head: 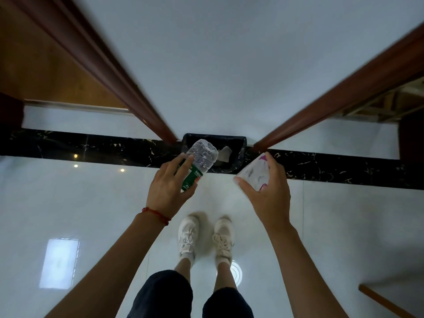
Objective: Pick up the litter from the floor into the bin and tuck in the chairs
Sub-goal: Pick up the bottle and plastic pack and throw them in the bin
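A black-lined bin [241, 146] stands against the white wall between two dark wood frames. Some white litter [223, 153] lies inside it. My left hand [168, 191] grips a clear plastic bottle [204, 154] with a green label, its base tilted over the bin's near left rim. My right hand [267, 193] holds a white packet with purple print [254, 173] just right of the bin, above the floor.
My feet in white shoes [206, 237] stand on glossy white tiles, a step short of the bin. A black marble strip [91, 145] runs along the wall's foot. Wooden door frames [128, 88] flank the bin. A wooden edge [385, 301] shows at bottom right.
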The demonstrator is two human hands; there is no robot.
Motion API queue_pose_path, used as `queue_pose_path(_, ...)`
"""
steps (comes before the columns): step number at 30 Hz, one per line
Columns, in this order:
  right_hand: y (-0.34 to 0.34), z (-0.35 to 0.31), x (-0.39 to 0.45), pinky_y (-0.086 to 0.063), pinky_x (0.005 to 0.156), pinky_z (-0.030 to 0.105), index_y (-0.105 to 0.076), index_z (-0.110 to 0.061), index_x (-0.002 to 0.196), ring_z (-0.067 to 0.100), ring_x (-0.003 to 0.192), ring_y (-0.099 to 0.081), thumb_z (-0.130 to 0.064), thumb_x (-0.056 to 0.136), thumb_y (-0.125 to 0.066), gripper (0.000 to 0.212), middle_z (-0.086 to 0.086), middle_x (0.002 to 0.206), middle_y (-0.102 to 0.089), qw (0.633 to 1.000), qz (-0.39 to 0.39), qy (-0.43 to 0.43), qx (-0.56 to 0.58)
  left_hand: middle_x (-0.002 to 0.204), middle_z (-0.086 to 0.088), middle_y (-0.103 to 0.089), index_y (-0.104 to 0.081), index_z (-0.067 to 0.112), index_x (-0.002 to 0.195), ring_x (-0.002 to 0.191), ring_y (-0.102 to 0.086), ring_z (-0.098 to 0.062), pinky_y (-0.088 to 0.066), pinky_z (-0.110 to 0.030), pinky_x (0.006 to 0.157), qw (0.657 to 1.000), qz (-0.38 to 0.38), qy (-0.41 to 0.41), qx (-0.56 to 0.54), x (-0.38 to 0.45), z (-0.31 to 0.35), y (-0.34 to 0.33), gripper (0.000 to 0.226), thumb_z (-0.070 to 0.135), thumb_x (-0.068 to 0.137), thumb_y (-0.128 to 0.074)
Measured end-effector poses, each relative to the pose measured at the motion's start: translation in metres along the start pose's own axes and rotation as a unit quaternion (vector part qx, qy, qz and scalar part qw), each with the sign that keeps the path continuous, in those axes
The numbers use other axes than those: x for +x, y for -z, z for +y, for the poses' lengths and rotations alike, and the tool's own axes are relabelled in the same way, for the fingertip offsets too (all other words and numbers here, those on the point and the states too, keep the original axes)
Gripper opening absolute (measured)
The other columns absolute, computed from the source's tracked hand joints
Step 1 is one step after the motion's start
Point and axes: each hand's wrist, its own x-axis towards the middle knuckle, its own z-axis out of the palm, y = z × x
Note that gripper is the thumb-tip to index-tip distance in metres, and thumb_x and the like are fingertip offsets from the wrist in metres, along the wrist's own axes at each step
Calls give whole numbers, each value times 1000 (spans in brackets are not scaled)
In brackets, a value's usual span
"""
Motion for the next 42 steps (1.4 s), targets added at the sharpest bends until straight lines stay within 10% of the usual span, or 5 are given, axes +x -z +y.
queue_pose_path(21, -85, 89, 45, -45, 85, 26, -38, -17, 134, 6, 111, -39, -58, 61, -65, 89, 6, 128, -50, 999, 1, -40, -8, 134, -26, -46, -43, 0, 133, 116, -45, -45, -41, -56, 94, 997, -63, 41, -15, 95, -71, -169, 62, 16, 79, -71)
queue_pose_path(36, -127, 86, 68, -34, 82, 5, -39, -13, 133, 3, 112, -39, -45, 68, -75, 81, 5, 125, -50, 1000, 9, -3, 19, 127, -27, -52, -50, -5, 125, 120, -46, -43, -37, -57, 98, 997, -42, 49, 42, 34, -87, -133, 55, 15, 79, -72)
queue_pose_path(42, -166, 80, 91, -41, 88, 20, -36, -9, 134, 3, 112, -37, -49, 68, -73, 85, 9, 126, -50, 999, -15, 36, 28, 127, -27, -53, -51, -5, 124, 119, -47, -43, -36, -55, 97, 997, -31, 57, 48, 26, -97, -127, 56, 16, 77, -73)
